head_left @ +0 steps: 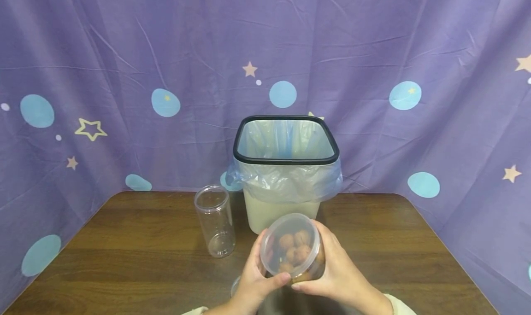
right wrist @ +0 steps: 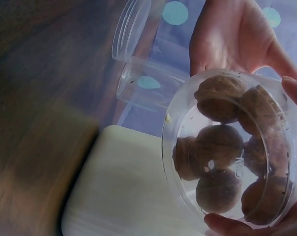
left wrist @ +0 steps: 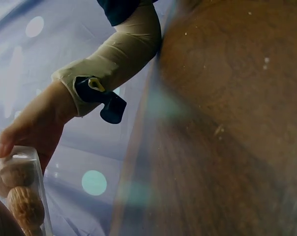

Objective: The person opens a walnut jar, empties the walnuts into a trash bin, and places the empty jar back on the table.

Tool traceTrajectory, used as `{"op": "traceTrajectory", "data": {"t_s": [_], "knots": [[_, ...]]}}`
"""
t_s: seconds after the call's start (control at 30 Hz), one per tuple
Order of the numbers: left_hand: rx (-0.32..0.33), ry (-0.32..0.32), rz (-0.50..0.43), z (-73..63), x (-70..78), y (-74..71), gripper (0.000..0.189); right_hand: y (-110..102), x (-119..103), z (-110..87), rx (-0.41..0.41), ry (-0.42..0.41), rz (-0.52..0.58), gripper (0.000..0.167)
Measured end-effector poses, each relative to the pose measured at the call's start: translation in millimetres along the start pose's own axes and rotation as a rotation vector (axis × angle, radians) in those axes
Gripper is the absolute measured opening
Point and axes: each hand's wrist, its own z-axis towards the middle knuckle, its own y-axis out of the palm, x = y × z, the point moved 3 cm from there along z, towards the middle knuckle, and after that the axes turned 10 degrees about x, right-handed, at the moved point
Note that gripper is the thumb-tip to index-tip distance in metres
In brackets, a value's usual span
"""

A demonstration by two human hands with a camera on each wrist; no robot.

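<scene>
While our left hand (head_left: 254,280) and right hand (head_left: 342,273) grip 1 lidded jar (head_left: 292,247) of walnuts (right wrist: 218,147), we hold it tilted above the tabletop (head_left: 386,250), before the bin (head_left: 265,213); 1 clear container (head_left: 216,225) stands to our left.

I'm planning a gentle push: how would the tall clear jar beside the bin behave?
The tall clear jar might tip if pushed high up, being tall and narrow. It is probably light, since it looks empty. Its smooth, shiny surface may make it slippery.
</scene>
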Motion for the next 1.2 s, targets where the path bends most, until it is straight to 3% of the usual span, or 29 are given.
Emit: {"op": "traceTrajectory", "data": {"t_s": [0.1, 0.27, 0.4, 0.57, 0.97, 1.2], "knots": [[-0.014, -0.01, -0.001, 0.1, -0.3, 0.8, 0.107, 0, 0, -1.1, 0.012, -0.011, -0.025, 0.113], [-0.034, 0.028, 0.001, 0.4, -1.0, -2.3, 0.105, -2, 2, -1.4, -0.004, 0.005, 0.014, 0.113], [-0.084, 0.06, -0.043, 1.5, -2.7, -7.4, 0.102, -5, 5, -1.0, -0.031, 0.019, 0.057, 0.113], [-0.153, 0.105, -0.058, 5.6, -4.1, -13.3, 0.105, -9, 6, -0.4, -0.056, -0.037, 0.059, 0.111], [-0.481, 0.306, 0.014, 31.8, 10.4, -30.0, 0.113, -14, 7, -0.3, -0.161, -0.07, 0.148, 0.11], [-0.607, 0.399, 0.091, 33.8, 6.0, -36.6, 0.119, -13, 7, -1.8, -0.24, -0.1, 0.215, 0.11]]}}
